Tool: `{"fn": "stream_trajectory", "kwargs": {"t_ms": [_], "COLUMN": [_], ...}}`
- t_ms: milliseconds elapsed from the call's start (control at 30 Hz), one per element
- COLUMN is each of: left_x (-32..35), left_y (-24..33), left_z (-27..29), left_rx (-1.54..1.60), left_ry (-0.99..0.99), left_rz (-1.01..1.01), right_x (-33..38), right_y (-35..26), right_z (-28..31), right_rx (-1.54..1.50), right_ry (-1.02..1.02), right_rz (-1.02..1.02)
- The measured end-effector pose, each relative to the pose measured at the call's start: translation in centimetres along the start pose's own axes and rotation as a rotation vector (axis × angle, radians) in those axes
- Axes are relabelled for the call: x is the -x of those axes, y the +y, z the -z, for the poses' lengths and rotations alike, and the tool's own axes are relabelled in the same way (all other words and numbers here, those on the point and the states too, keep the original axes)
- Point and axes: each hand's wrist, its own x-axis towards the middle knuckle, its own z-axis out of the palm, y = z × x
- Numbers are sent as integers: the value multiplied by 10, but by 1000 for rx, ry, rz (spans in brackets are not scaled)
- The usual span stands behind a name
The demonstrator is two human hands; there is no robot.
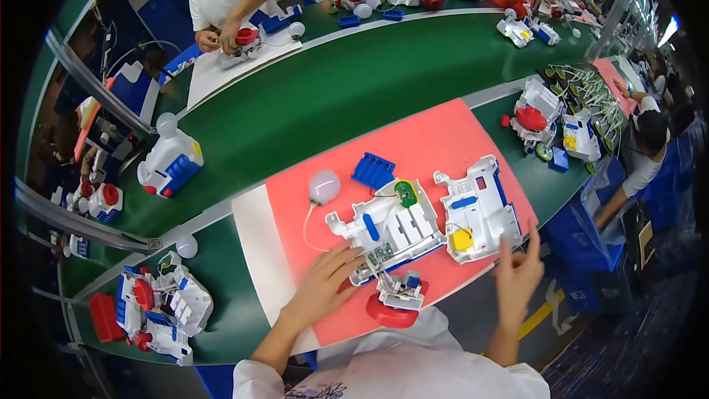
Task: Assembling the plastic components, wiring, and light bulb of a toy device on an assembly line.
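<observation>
Cannot tell if gripping white housing [390, 216] with left hand [327, 281]; holds right hand [517, 272] spread, empty. Could strain bulb wire [305, 230] beyond left hand by lifting hastily.

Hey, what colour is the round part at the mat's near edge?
The round part is red; the head view shows it best.

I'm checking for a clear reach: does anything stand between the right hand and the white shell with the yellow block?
Nothing visible does. The right hand is at the near right edge of the white shell, and the yellow block sits inside that shell. Whether they touch, I cannot tell.
</observation>
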Motion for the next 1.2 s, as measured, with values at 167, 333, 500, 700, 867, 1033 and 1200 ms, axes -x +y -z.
{"fn": "stream_trajectory", "kwargs": {"t_ms": [167, 333, 500, 700, 867, 1033, 1200], "left_x": [-12, -68, -103, -92, -131, -185, -170], "left_y": [-6, -80, -113, -101, -17, 4, -17], "left_z": [64, 55, 44, 47, 75, 30, 22], "left_rx": [260, -141, -76, 251, 373, 340, 374], "left_ry": [-205, 484, 591, 773, 694, 373, 269], "left_rz": [78, 370, 428, 392, 6, -93, 142], "right_x": [-106, -124, -151, -158, -157, -140, -169], "right_y": [-85, -133, -161, -109, -72, -120, -109], "right_z": [-43, -203, -189, 23, 34, -41, -117], "right_rx": [-340, 221, -136, 6, 410, -238, -67], "right_ry": [-405, -794, -1081, -990, -1092, -772, -1137], "right_rz": [465, 772, 635, 438, 187, 717, 625]}}
